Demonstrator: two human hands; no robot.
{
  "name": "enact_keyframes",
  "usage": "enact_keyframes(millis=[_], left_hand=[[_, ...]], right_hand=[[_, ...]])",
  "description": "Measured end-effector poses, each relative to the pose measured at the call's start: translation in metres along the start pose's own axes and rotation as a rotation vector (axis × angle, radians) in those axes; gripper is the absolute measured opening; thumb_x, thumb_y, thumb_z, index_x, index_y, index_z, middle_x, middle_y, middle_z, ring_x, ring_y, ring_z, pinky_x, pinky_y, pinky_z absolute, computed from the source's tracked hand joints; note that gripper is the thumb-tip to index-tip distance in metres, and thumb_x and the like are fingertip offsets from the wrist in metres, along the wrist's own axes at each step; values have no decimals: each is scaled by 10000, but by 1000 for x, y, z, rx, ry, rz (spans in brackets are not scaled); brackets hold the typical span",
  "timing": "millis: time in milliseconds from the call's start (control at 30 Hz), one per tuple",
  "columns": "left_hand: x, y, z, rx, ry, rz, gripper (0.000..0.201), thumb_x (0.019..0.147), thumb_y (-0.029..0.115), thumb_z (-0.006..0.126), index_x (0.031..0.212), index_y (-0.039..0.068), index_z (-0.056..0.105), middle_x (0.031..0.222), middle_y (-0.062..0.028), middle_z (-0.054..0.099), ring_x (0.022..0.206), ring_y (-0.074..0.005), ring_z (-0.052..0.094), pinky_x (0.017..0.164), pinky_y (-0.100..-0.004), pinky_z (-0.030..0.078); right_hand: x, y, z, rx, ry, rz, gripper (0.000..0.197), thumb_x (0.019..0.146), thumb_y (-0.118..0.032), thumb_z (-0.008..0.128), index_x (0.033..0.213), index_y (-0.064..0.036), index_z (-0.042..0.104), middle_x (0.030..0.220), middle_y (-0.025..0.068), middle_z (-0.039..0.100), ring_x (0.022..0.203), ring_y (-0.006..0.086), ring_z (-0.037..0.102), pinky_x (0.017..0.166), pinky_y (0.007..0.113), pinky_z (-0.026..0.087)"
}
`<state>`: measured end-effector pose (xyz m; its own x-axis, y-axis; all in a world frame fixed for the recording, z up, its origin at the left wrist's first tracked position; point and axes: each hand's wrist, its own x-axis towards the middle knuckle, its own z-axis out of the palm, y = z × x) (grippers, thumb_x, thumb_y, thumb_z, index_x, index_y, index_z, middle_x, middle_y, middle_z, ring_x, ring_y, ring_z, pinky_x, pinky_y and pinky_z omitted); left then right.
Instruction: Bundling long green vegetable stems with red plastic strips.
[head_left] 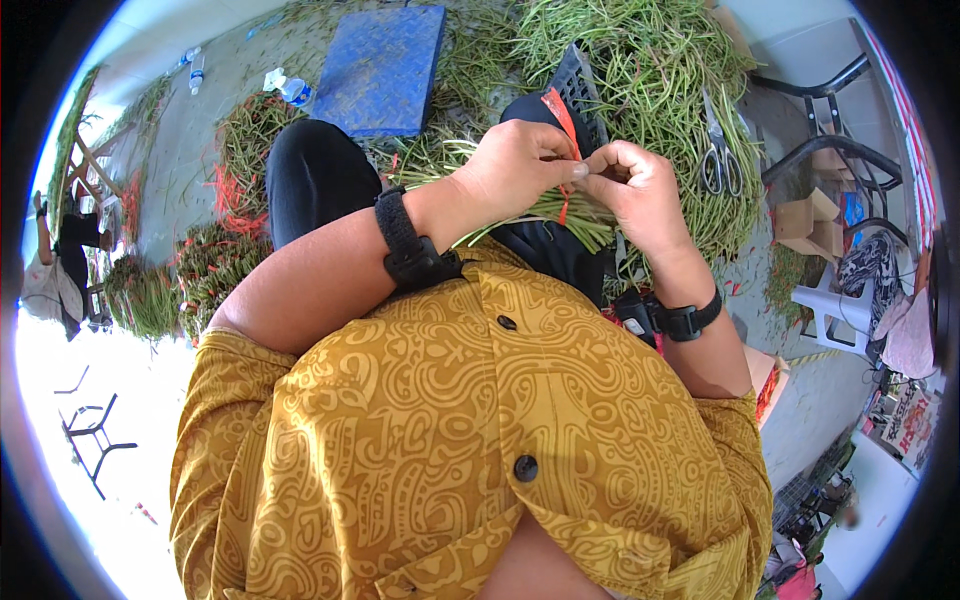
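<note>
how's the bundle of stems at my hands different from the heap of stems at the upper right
Size: the bundle is small, while the heap is many times larger.
Order: the bundle's stems lie mostly side by side; the heap's stems tangle in many directions.
Tie: a red strip runs across the bundle, while no such strip is seen around the heap.
Shared: both are long, thin, mainly green stems.

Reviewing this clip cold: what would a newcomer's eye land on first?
Probably the mustard patterned shirt, filling the lower middle. Next, just above centre, the left hand and right hand meet at a red ribbon over a bunch of green stems. Beyond them, a blue board lies upper left of centre, and scissors rest on a green heap at upper right.
</note>
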<state>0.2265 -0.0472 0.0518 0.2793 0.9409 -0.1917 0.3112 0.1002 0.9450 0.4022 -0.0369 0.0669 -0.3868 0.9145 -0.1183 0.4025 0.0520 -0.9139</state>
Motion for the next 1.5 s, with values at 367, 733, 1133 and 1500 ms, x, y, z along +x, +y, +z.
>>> enact_keyframes(millis=[367, 733, 1133, 1500], left_hand=[[-7, 6, -5, 89, -7, 28, 223, 723, 109, 684, 898, -12, 619, 773, -88, 660, 698, -113, 616, 642, -257, 481], [-12, 8, -6, 306, -29, 134, 197, 680, 97, 694, 801, 11, 565, 712, -91, 632, 661, -154, 617, 615, -274, 474], [-10, 3, -5, 392, -106, 154, 124, 756, 84, 612, 870, 37, 619, 740, -94, 639, 682, -163, 629, 626, -283, 486], [-13, 13, 2, -2, -90, -99, 71, 855, 43, 507, 906, -4, 492, 712, -55, 560, 586, -116, 587, 515, -263, 460]], right_hand=[[0, 3, 2, 23, 8, -32, 85, 727, 12, 663, 745, -3, 582, 676, 18, 596, 624, 68, 538, 575, 222, 443], [-7, 2, 2, -248, 30, -245, 91, 731, -7, 636, 821, -3, 630, 740, 115, 634, 659, 209, 625, 620, 293, 484], [-6, 5, 1, -360, -136, -227, 107, 785, -37, 567, 876, 6, 604, 859, 145, 614, 766, 250, 609, 689, 308, 476], [-22, 35, 27, 340, 112, -99, 108, 867, -25, 502, 968, 14, 504, 894, 59, 590, 822, 108, 554, 755, 250, 451]])
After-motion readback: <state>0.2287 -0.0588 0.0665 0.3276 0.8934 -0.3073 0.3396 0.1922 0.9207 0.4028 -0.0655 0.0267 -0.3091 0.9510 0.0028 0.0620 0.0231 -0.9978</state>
